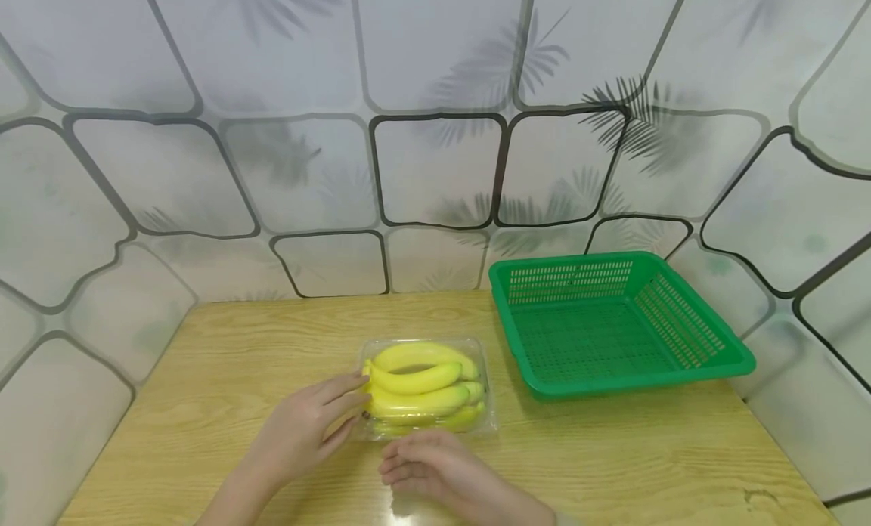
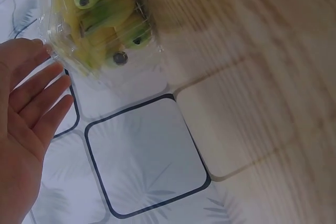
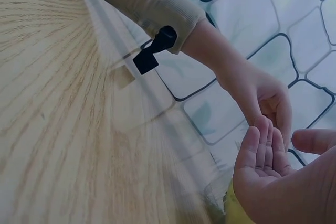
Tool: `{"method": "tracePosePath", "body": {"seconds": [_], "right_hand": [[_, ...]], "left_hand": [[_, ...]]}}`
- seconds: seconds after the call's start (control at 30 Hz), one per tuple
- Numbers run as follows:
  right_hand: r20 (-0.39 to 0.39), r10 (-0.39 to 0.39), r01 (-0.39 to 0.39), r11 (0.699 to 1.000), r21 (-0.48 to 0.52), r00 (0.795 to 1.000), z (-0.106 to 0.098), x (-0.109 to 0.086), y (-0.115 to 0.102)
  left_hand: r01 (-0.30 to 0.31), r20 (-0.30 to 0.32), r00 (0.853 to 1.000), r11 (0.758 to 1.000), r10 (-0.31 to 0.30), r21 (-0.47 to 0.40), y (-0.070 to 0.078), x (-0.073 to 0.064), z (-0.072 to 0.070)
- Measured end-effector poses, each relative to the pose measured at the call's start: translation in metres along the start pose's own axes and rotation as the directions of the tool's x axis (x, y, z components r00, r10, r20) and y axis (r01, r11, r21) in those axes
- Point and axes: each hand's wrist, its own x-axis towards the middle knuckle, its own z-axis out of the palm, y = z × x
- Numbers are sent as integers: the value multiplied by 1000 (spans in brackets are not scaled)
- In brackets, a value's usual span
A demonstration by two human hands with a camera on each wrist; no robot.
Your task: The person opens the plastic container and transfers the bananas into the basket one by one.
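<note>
Several yellow bananas (image 1: 418,401) with greenish tips lie in a clear plastic box (image 1: 488,424) on the table. At the box's left side is my left hand (image 1: 306,420), its fingers extended, fingertips right at the edge by the banana stems. In the left wrist view the left hand (image 2: 26,108) shows loosely spread fingers beside the clear wall. My right hand (image 1: 442,465) hovers by the front edge of the box, palm turned left and fingers gently bent, holding nothing. The right wrist view shows the right hand (image 3: 283,182) with a sliver of yellow banana (image 3: 236,208) below it.
A green plastic basket (image 1: 524,360) with perforated walls stands to the right of the box. Under both is a wood-grain table (image 1: 238,352). Walls with a stone-outline and leaf pattern (image 1: 435,171) enclose the table at the back and sides.
</note>
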Motion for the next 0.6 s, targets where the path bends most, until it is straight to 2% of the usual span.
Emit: {"method": "tracePosePath", "body": {"seconds": [0.43, 0.6], "right_hand": [[-16, 0, 0, 1000, 24, 1000, 0, 8, 11], [-32, -14, 14, 1000, 26, 999, 1, 12, 16]], "left_hand": [[-11, 4, 1000, 999, 11, -51, -1, -5, 3], [3, 12, 1000, 998, -2, -63, -1, -7, 3]]}}
